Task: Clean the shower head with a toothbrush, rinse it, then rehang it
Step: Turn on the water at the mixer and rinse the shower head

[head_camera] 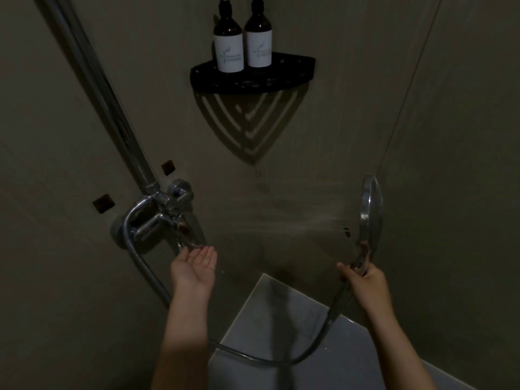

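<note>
Rinsing seems the step in hand: the round chrome shower head stands upright, well to the right of the chrome wall mixer tap, facing it, with faint spray streaking out. The right hand has its fingers curled round the head's handle. The left hand, palm up, fingers straight and holding nothing, sits just below the tap's lever; whether it touches I cannot tell. The next move is probably to turn the water off, then lift the head toward the chrome riser pipe above the tap, minding the slack grey hose looping below. Between tap and head the way looks open; a black corner shelf juts out above-right of the tap, and a pale tub rim lies below-right.
</note>
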`<state>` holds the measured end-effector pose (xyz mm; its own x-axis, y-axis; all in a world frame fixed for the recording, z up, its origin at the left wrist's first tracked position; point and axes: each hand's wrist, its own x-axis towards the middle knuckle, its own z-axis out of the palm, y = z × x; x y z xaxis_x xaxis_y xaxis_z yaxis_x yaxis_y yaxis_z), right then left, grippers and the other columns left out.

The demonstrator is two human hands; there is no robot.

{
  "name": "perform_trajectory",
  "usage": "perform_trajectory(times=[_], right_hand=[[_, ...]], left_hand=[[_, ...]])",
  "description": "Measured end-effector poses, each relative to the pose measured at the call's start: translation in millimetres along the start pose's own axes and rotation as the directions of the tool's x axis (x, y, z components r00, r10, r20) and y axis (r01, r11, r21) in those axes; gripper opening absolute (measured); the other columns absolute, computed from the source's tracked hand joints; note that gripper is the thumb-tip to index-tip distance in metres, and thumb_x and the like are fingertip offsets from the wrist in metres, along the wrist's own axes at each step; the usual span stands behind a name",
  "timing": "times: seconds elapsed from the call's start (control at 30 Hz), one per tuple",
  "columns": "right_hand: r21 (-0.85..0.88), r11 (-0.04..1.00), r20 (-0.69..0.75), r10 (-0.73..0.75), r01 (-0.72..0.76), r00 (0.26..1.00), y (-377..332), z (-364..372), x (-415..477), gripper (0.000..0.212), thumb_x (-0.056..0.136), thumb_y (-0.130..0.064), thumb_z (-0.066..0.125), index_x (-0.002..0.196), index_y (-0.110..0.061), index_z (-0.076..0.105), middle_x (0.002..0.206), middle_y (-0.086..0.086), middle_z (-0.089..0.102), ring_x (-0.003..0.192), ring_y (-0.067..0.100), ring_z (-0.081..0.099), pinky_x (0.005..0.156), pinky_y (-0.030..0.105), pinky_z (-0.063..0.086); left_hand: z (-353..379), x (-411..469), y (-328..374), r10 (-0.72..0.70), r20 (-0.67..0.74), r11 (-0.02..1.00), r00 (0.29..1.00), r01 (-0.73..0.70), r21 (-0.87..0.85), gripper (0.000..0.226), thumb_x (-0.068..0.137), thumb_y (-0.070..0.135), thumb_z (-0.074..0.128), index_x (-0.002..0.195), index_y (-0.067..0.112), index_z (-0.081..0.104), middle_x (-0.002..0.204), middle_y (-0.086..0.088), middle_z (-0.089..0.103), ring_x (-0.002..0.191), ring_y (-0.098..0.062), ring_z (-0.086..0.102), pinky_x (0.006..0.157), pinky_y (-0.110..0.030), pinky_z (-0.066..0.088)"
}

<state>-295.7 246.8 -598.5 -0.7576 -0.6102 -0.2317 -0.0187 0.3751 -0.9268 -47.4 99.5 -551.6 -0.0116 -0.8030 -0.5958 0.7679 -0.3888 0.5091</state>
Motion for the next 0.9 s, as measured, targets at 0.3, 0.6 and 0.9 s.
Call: perform_trajectory(times=[0.3, 0.6, 0.9], right_hand=[[-0.027, 0.999, 0.003, -0.031, 0.031, 1.0, -13.0, 14.4, -3.4, 0.022, 0.082, -0.023, 0.07, 0.065, -0.019, 0.057, 0.067, 0.004, 0.063, 0.075, 0.029, 0.061, 0.075, 0.04, 0.048], [-0.136, 0.99, -0.003, -0.026, 0.025, 1.0, -14.8, 29.8, -5.4, 0.025, 0.078, -0.039, 0.07, 0.074, -0.017, 0.06, 0.085, 0.014, 0.07, 0.087, 0.035, 0.064, 0.08, 0.044, 0.049], [-0.163, 0.986, 0.052, -0.024, 0.032, 0.998, -16.7, 39.5, -16.4, 0.021, 0.079, -0.038, 0.069, 0.078, -0.02, 0.059, 0.087, 0.011, 0.069, 0.086, 0.031, 0.064, 0.082, 0.047, 0.051]], left_hand=[[1.7, 8.6, 0.3, 0.022, 0.016, 0.989, 1.0, -0.02, -0.147, 0.057, 0.101, 0.025, 0.029, 0.146, -0.007, 0.013, 0.153, -0.025, 0.021, 0.142, -0.034, 0.023, 0.118, -0.04, 0.02], [-8.8, 30.6, 0.8, 0.047, -0.044, 0.969, 0.998, -0.057, -0.241, 0.053, 0.101, 0.021, 0.029, 0.146, -0.002, 0.015, 0.149, -0.026, 0.028, 0.139, -0.034, 0.031, 0.116, -0.04, 0.026], [-14.8, 28.5, 1.7, 0.045, -0.041, 0.97, 0.998, -0.053, -0.237, 0.045, 0.101, 0.02, 0.029, 0.143, 0.005, 0.025, 0.146, -0.031, 0.031, 0.135, -0.038, 0.036, 0.114, -0.043, 0.029]])
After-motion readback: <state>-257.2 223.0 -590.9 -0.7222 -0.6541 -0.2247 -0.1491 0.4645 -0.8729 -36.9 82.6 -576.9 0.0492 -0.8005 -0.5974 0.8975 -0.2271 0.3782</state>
